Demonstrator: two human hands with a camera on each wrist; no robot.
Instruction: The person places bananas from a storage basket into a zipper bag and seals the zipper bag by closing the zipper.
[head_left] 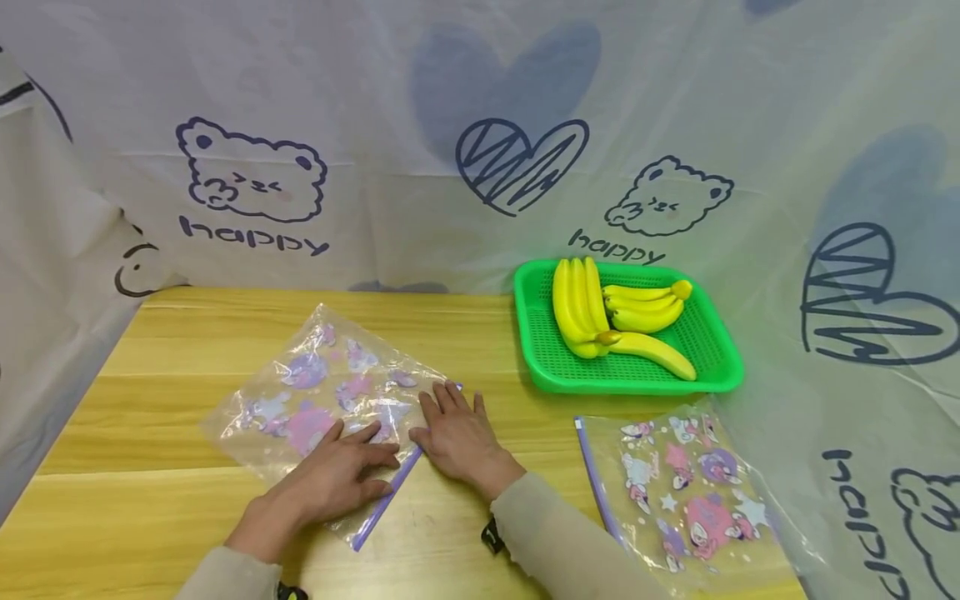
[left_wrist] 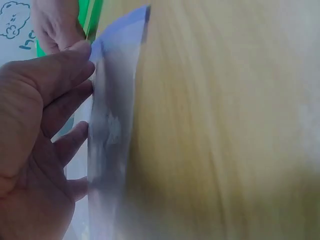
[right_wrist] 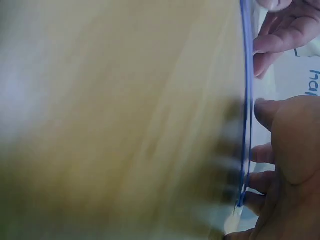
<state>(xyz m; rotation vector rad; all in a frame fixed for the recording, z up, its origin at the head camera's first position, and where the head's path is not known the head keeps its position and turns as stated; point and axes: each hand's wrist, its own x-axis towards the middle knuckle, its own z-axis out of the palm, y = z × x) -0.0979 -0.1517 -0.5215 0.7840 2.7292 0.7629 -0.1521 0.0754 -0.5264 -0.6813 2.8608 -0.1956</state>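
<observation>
A clear zip bag (head_left: 306, 371) printed with pink, purple and white shapes lies slantwise on the wooden table. Its purple zip strip (head_left: 407, 472) runs along the edge nearest the person. The left hand (head_left: 326, 477) rests on the bag with fingers spread, near the lower part of the strip. On the strip's upper end lies the right hand (head_left: 461, 437), its fingers stretched out over the bag's corner. In the right wrist view the purple strip (right_wrist: 246, 100) passes just beside the fingertips. The left wrist view shows the bag's edge (left_wrist: 112, 125) along the left fingers. Nothing shows inside the bag.
A green plastic basket (head_left: 630, 386) with several yellow bananas (head_left: 581, 304) stands at the back right. Before it lies a second printed zip bag (head_left: 697, 500), by the right forearm. A patterned cloth (head_left: 390, 167) hangs behind the table (head_left: 150, 500).
</observation>
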